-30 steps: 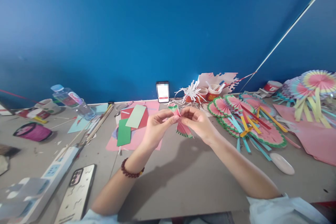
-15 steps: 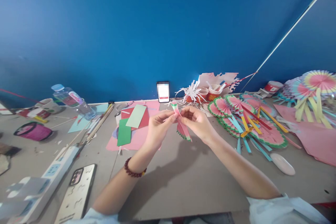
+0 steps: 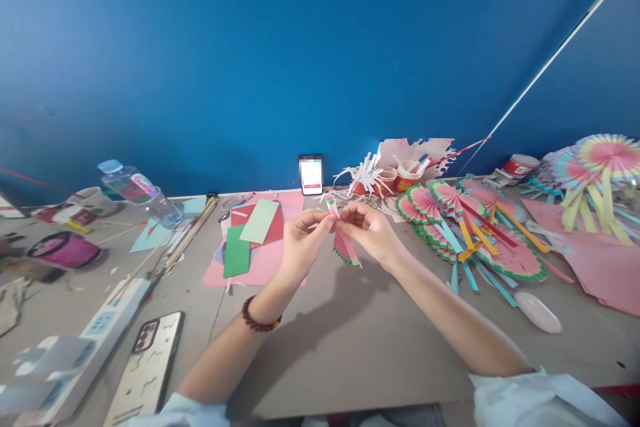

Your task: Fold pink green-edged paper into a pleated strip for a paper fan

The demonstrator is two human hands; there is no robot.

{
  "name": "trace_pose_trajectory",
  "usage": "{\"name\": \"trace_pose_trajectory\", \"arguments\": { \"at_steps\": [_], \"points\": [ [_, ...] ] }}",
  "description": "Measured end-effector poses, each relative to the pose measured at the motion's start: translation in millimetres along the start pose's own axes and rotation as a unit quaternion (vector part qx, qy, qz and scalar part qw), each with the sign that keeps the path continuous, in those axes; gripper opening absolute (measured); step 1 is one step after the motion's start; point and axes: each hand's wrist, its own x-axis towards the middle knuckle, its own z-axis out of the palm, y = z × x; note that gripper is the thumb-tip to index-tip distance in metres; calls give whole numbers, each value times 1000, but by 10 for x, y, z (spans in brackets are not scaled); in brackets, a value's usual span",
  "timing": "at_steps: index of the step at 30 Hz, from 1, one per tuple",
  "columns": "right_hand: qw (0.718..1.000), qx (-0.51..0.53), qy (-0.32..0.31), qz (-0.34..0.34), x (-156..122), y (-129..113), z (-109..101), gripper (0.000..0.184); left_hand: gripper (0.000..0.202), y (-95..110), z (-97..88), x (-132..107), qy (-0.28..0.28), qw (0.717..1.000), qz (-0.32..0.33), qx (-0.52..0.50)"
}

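Both my hands hold up a pleated paper strip (image 3: 345,245), pink with a green scalloped edge, above the middle of the grey table (image 3: 350,340). My left hand (image 3: 301,243), with a dark bead bracelet on the wrist, pinches the strip's middle from the left. From the right, my right hand (image 3: 373,233) pinches the same spot with fingers closed. The strip's lower end hangs down between the hands; its short upper end sticks up above the fingertips.
Sheets of pink, green and red paper (image 3: 250,240) lie left of the hands. Finished watermelon-coloured paper fans (image 3: 465,230) cover the right. A phone (image 3: 311,175) leans on the blue wall, another phone (image 3: 145,367) lies front left beside a power strip (image 3: 90,340). A water bottle (image 3: 137,192) lies at the left.
The pleated strip has been squeezed narrower between the fingers. Both hands shifted slightly up and away from me. Otherwise nothing moved.
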Motion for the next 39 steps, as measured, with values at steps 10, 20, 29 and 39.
{"name": "trace_pose_trajectory", "arguments": {
  "at_steps": [10,20,29,39],
  "points": [
    [1000,-11,-16,12,4,-4,-7,31,30,20,18,45,5,998,-59,-13],
    [999,-21,-32,21,-12,85,7,30,27,-1,-42,46,-23,1000,0,17],
    [999,-10,-39,24,-24,102,31,31,27,-22,-65,41,-23,1000,-3,14],
    [998,-41,-46,9,-1,261,34,15,23,-132,-162,53,-9,995,60,83]
  ]
}}
